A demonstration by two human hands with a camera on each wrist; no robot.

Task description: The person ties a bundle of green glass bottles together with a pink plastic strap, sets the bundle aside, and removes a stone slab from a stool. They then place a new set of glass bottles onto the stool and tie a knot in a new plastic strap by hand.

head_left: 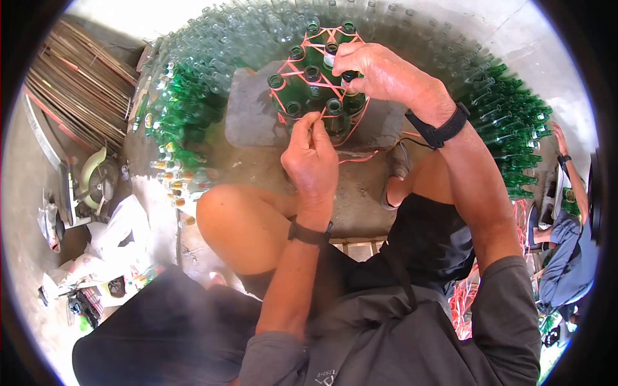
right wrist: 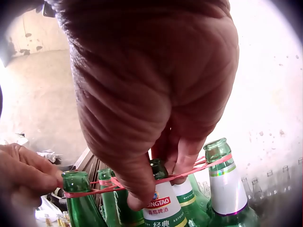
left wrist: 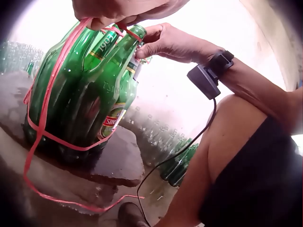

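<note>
A cluster of green glass bottles [head_left: 313,90] stands upright on a flat stone slab [head_left: 248,122], with pink plastic strap [left wrist: 47,99] looped round the bodies and criss-crossed between the necks. My left hand [head_left: 310,157] pinches the strap at the nearest bottle necks. On the cluster's right side, my right hand [head_left: 389,74] reaches down over the necks, its thumb and fingers curled in at the strap. In the right wrist view they straddle a neck above a labelled bottle [right wrist: 163,208]. A loose strap end [left wrist: 85,205] trails below the slab.
Many more bottles stand packed round the slab, clear ones [head_left: 225,42] behind and green ones [head_left: 505,122] at the right. Long thin rods [head_left: 84,77] lie at the left near a round-bladed machine [head_left: 98,180]. Another person [head_left: 566,238] is at the far right.
</note>
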